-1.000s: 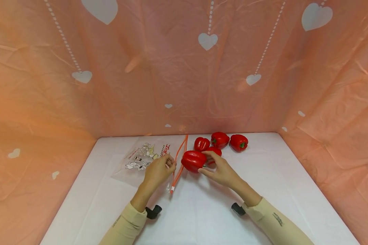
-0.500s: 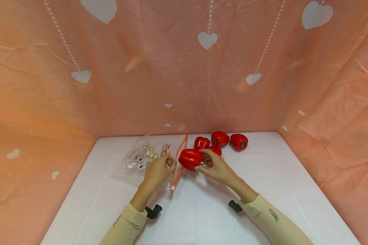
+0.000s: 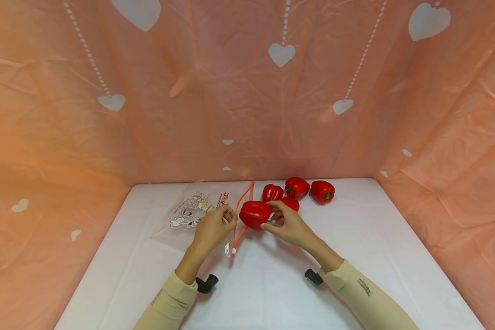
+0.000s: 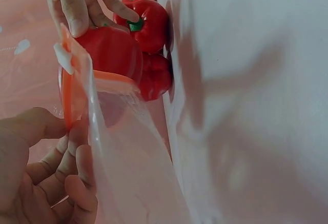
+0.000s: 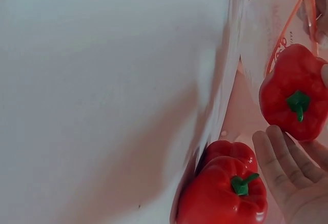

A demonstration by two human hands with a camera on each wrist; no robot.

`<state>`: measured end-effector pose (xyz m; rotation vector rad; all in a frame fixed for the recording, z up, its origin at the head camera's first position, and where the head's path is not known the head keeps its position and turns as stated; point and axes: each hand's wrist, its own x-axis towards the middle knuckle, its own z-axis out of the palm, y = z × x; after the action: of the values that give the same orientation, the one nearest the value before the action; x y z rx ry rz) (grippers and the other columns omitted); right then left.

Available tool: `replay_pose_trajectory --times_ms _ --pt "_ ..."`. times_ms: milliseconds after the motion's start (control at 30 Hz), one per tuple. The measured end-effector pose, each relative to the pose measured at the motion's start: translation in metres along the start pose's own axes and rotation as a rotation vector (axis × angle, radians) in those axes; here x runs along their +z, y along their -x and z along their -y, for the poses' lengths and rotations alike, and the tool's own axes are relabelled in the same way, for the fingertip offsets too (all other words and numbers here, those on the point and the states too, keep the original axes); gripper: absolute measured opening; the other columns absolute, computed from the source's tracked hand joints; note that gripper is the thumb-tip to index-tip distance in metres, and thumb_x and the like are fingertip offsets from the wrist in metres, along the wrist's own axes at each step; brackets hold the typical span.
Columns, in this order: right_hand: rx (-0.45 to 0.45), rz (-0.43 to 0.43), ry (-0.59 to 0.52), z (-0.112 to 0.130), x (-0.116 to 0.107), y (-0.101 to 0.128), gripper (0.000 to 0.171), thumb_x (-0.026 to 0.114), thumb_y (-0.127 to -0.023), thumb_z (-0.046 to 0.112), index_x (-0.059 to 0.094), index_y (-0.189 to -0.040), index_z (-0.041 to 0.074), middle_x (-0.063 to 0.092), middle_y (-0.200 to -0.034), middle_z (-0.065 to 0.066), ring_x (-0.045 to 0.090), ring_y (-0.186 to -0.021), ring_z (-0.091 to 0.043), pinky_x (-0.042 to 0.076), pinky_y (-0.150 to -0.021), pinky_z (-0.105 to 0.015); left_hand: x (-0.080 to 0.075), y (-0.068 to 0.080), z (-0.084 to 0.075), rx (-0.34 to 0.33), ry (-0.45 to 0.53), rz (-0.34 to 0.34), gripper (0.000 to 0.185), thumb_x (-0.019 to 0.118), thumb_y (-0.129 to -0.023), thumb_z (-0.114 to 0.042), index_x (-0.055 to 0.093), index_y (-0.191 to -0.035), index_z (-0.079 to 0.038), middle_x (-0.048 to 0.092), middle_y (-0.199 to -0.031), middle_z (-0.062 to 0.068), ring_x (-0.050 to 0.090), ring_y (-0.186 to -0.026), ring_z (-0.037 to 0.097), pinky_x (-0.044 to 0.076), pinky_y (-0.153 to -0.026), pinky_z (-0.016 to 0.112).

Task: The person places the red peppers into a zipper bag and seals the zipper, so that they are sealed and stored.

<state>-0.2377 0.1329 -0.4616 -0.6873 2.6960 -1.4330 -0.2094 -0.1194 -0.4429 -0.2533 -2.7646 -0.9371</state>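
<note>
1. the right hand (image 3: 290,225) has its fingers curled round a red pepper (image 3: 255,214), holding it off the white surface (image 3: 272,293) right at the mouth of a clear zip bag (image 3: 189,215).
2. the left wrist view shows that pepper (image 4: 110,52) sitting partly inside the orange zip rim (image 4: 77,88), with the right hand's fingertips (image 4: 77,24) on its stem end.
3. the left hand (image 3: 211,229) pinches the near edge of the bag's opening between thumb and curled fingers, keeping the mouth lifted open.
4. the bag lies flat on the surface to the left of the peppers, with cartoon print and red lettering on it. its orange zip strip (image 3: 241,220) runs from the back toward the person.
5. four more red peppers are just behind the right hand: one (image 3: 271,192) close to the zip strip, one (image 3: 290,203) mostly hidden by the fingers, then two more (image 3: 297,187) and (image 3: 322,191) further right.
6. the right wrist view shows the held pepper (image 5: 294,93) green stem up near the palm, with two others (image 5: 225,198) stacked beside it.
7. a peach curtain with white hearts (image 3: 280,54) wraps round the back and sides.
</note>
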Motion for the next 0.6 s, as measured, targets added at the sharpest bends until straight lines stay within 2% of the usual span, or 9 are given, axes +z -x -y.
replay_pose_trajectory --times_ms 367,600 --pt "0.009 -0.006 0.001 0.000 0.008 -0.004 0.063 0.084 -0.082 0.026 0.054 -0.135 0.011 0.066 -0.107 -0.007 0.066 -0.091 -0.024 0.058 -0.078 -0.033 0.001 -0.002 -0.001 0.012 0.070 -0.019 0.005 0.069 -0.091 -0.024 0.066 -0.092 -0.020 0.064 -0.077 -0.011 0.059 -0.071 0.006 0.048 -0.061 0.028" --pt "0.037 -0.011 0.000 -0.002 0.012 -0.008 0.064 0.083 -0.082 0.031 0.053 -0.136 0.014 0.068 -0.099 -0.005 0.065 -0.084 -0.017 0.056 -0.072 -0.029 0.001 -0.004 -0.001 0.024 0.115 -0.032 0.005 0.068 -0.092 -0.023 0.066 -0.094 -0.019 0.064 -0.079 -0.009 0.059 -0.072 0.008 0.049 -0.065 0.029"
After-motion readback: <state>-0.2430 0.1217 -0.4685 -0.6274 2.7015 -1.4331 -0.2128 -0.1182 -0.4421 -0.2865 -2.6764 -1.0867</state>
